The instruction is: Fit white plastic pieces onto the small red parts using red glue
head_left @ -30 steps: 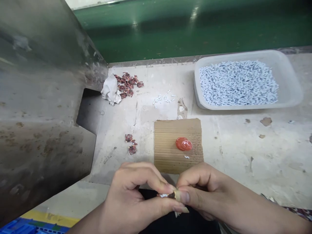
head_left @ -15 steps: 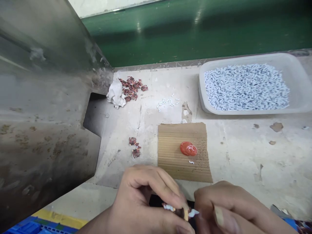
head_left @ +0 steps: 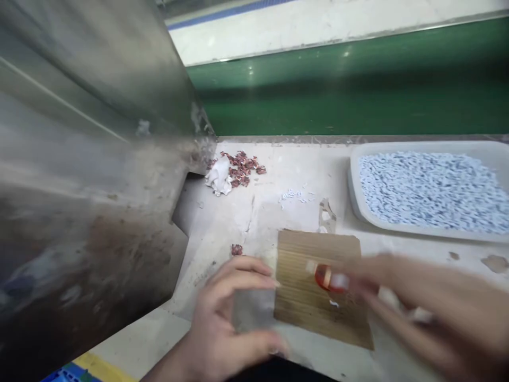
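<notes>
Brown corrugated cardboard (head_left: 318, 286) lies flat on the pale bench top (head_left: 417, 254), and everything here is placed from it. In the head view, a red blob of glue (head_left: 324, 277) sits near the cardboard's middle. The right hand (head_left: 421, 307) reaches in from the right with its fingertips at the blob; motion blur hides whether anything small is pinched between them, so I cannot tell its grip. The left hand (head_left: 230, 323) hovers just left of the cardboard's near corner, fingers loosely curled and apart, with nothing visible in it.

Beyond the cardboard, to the right, a white tray (head_left: 358, 212) holds a heap of small pale blue-white pieces (head_left: 429, 191). Far beyond it to the left lies a pile of red-brown coils (head_left: 242, 164) beside a crumpled white rag (head_left: 218, 179); one more coil (head_left: 237, 249) lies just off the cardboard's left edge. A grey metal housing (head_left: 87, 185) fills the left.

By my reading, many coils look done and the full tray suggests much is left.

Half a second earlier both hands were pressed together at the near edge, holding a small piece; now they are apart, the right one out over the glue.
</notes>
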